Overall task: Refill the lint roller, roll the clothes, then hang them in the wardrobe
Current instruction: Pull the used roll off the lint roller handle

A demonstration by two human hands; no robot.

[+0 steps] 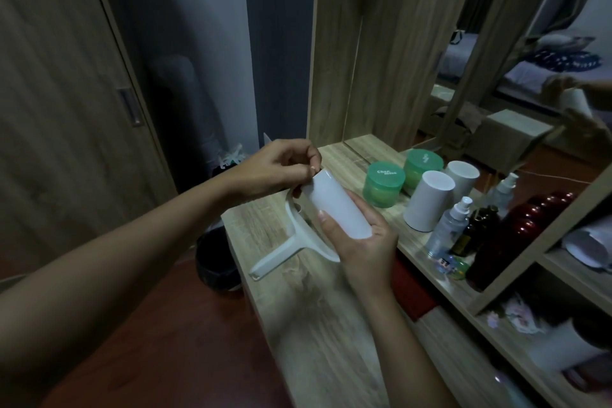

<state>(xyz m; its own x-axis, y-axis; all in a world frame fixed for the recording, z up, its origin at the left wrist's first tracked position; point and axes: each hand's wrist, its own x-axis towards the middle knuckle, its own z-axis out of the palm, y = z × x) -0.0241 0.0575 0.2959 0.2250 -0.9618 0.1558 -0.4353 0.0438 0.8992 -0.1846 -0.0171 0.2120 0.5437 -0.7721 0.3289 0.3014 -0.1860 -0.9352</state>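
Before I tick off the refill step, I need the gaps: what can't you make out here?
Head view only:
Left hand fingertips at the white roll rim: whether they pinch wrapper or sheet edge, too small.
Lint roller frame: its spindle hidden behind roll and right hand.
Brown bottle label: dim, blurred.

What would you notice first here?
Two hands in the middle: the right hand grips a white lint roller refill, and the left hand pinches its top edge. Under them the white roller handle lies on the wooden dresser, a green jar to their right.
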